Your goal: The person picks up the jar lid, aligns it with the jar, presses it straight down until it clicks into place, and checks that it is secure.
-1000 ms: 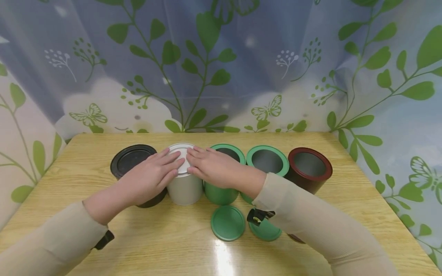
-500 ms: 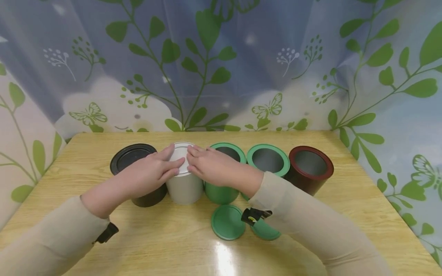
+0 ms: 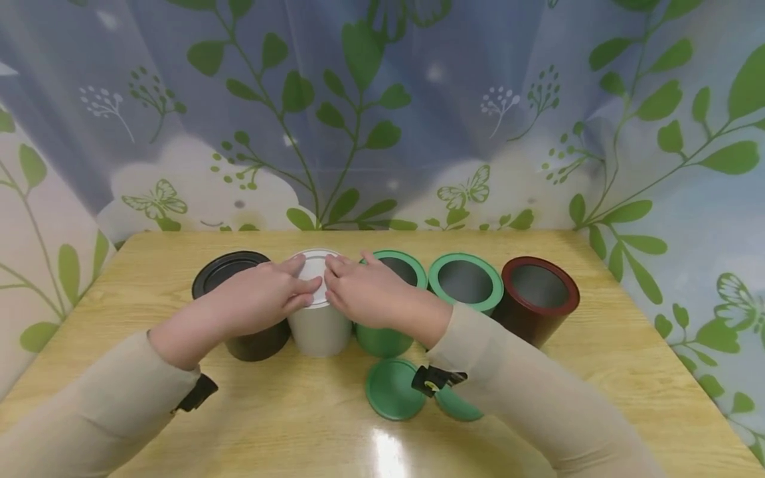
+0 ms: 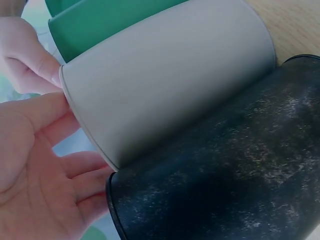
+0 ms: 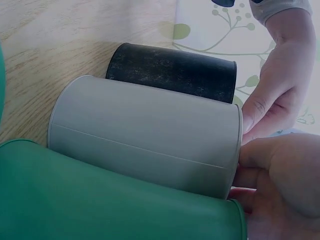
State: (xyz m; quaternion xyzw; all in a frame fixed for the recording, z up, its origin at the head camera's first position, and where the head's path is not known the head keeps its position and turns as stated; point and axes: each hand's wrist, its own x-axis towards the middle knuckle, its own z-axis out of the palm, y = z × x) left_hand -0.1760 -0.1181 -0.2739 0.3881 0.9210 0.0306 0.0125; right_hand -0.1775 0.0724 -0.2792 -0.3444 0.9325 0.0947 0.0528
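Observation:
A white can [image 3: 319,332] stands upright with its white lid [image 3: 312,271] on top. My left hand [image 3: 254,299] rests on the lid from the left, fingers slightly bent. From the right, my right hand [image 3: 373,292] lies on the same lid with its fingers close together. The left wrist view has the left thumb [image 4: 47,112] right at the can's rim and the other fingers stretched past it. In the right wrist view the fingers of the right hand [image 5: 290,175] touch the rim end of the can; some fingertips are hidden behind it.
A black can [image 3: 257,342] with a closed top stands left of the white one. Two open green cans [image 3: 385,340] [image 3: 466,255] and an open dark red can [image 3: 528,318] continue the row rightward. Two green lids [image 3: 394,392] [image 3: 459,401] lie in front; the right sleeve partly covers one.
Fingers of both hands have bent more and drawn in on the white lid, and the left wrist has shifted slightly right. The cans and green lids stay put.

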